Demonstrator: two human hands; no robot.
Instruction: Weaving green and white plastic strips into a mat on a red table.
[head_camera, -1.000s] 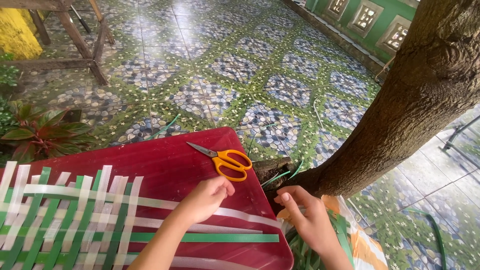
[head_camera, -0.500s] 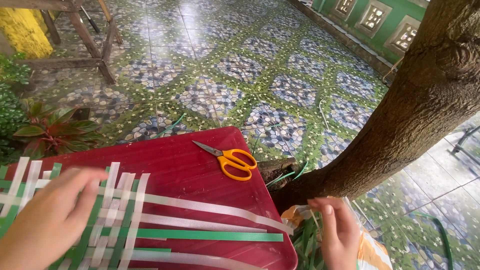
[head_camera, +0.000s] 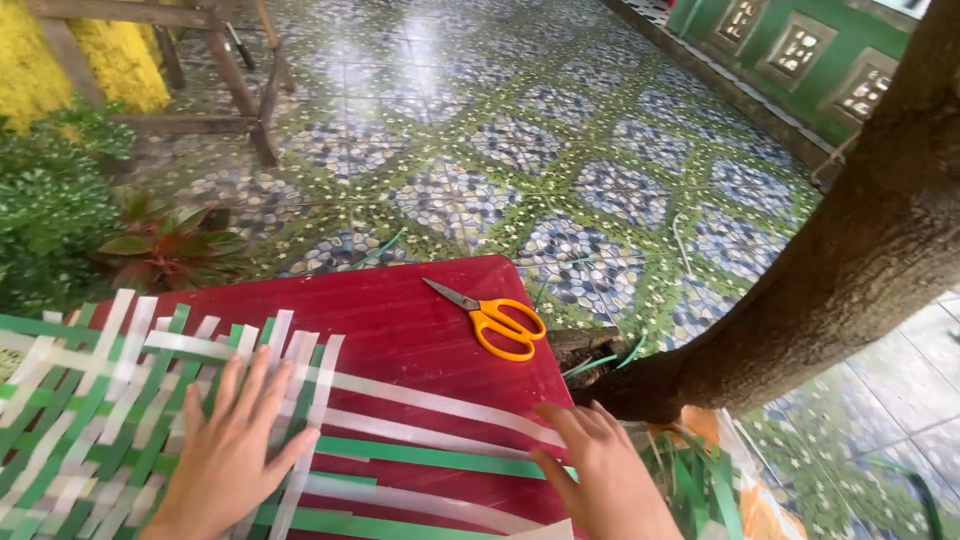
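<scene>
Orange-handled scissors (head_camera: 492, 318) lie closed near the far right corner of the red worktop (head_camera: 400, 320), well apart from both hands. Just beyond that corner a thick, rough-barked tree trunk (head_camera: 830, 270) leans up to the right, with loose green strips and an orange bag (head_camera: 720, 480) at its foot. To the left, leafy plants (head_camera: 150, 245) crowd the worktop's edge, and wooden furniture legs (head_camera: 245, 85) stand farther back on a floor (head_camera: 520, 140) of patterned blue and green tiles. A green wall (head_camera: 800, 60) with small openings closes the far right.

The woven mat (head_camera: 110, 410) of flat green and white strips covers the near left of the glossy worktop, with loose strip ends running right. The left hand (head_camera: 235, 450) lies open, fingers spread flat on the weave. The right hand (head_camera: 600, 470) is open too, its fingertips resting on the strip ends at the worktop's right edge.
</scene>
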